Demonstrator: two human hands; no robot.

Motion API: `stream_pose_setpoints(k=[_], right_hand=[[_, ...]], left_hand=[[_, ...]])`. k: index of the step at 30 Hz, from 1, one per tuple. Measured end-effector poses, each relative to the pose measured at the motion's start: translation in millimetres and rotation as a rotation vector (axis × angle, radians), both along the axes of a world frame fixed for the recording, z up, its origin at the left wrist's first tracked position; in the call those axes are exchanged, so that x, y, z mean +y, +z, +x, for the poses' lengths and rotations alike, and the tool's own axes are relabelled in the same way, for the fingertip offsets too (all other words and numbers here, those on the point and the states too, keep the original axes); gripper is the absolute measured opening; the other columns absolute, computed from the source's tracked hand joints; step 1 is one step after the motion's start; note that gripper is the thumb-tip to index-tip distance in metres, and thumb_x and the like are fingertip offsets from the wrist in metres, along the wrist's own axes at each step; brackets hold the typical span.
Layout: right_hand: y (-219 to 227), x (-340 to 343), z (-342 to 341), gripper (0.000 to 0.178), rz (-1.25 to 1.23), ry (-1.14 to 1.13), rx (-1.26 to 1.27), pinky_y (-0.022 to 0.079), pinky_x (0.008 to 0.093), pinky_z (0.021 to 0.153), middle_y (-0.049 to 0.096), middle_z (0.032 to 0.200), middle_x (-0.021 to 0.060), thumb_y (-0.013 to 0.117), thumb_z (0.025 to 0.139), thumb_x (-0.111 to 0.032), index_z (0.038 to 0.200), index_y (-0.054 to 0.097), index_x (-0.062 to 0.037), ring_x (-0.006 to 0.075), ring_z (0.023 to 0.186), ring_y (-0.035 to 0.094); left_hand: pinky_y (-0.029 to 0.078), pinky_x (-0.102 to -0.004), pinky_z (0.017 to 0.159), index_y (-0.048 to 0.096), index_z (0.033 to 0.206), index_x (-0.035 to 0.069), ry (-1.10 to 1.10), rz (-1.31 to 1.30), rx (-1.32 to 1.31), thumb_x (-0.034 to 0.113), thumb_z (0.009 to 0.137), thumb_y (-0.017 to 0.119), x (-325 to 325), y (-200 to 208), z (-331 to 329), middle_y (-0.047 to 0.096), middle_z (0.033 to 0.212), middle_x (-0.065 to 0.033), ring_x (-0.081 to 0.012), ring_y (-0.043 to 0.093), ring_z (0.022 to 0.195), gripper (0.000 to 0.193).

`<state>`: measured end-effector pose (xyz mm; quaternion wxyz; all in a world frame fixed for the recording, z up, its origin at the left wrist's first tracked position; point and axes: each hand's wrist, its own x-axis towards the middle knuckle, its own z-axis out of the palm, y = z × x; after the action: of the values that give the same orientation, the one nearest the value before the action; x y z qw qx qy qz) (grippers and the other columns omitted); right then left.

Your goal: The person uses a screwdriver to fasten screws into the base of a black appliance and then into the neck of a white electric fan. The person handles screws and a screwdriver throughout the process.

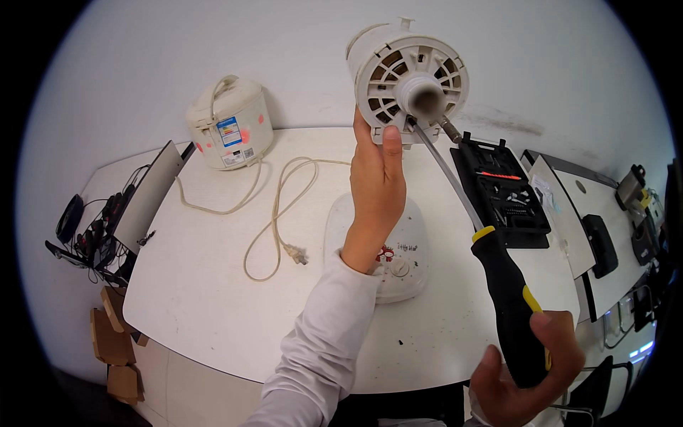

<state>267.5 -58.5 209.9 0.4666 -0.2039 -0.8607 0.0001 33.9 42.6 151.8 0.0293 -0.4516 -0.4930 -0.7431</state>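
My left hand [378, 174] is closed around the underside of a white round motor housing [370, 82], which looks like part of an electric fan. Slotted vents and a short hollow tube show on its front face. In my right hand [530, 373] is a long screwdriver [501, 285] with a black and yellow handle. The screwdriver's tip meets the housing face just below the tube; whether it sits in a screw is too small to tell. Beneath my left forearm lies a white base [409, 274] with a knob and a small red picture.
A white rice cooker [231, 128] stands at the back left, its cord on the table. A pale power cord [276, 213] with a plug loops nearby. At right lies an open black tool case [501, 192]. Cardboard boxes [114, 341] are at lower left.
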Motion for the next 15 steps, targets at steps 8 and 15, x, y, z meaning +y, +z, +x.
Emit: stream_pose_setpoints(k=[8,15], right_hand=[[-2,0,7,0.060,-0.175,-0.312,-0.056,0.039,0.0234,0.051,0.049,0.082,0.0123,0.040,0.089,-0.052,0.113,0.046,0.0028,0.0148,0.061,0.050],[-7,1,2,0.065,-0.168,-0.239,0.033,0.047,0.0263,0.058,0.053,0.090,0.0130,0.035,0.088,-0.059,0.108,0.046,0.0018,0.0194,0.070,0.059]], left_hand=[[0.027,-0.0208,0.053,0.036,0.124,0.000,0.008,0.074,-0.002,0.038,0.098,0.031,4,-3,-1,0.038,0.065,0.0026,-0.0058,0.029,0.057,0.046],[0.029,-0.0206,0.055,0.036,0.124,0.001,-0.001,0.086,0.006,0.039,0.098,0.031,2,-1,1,0.042,0.069,0.0016,-0.0060,0.032,0.060,0.046]])
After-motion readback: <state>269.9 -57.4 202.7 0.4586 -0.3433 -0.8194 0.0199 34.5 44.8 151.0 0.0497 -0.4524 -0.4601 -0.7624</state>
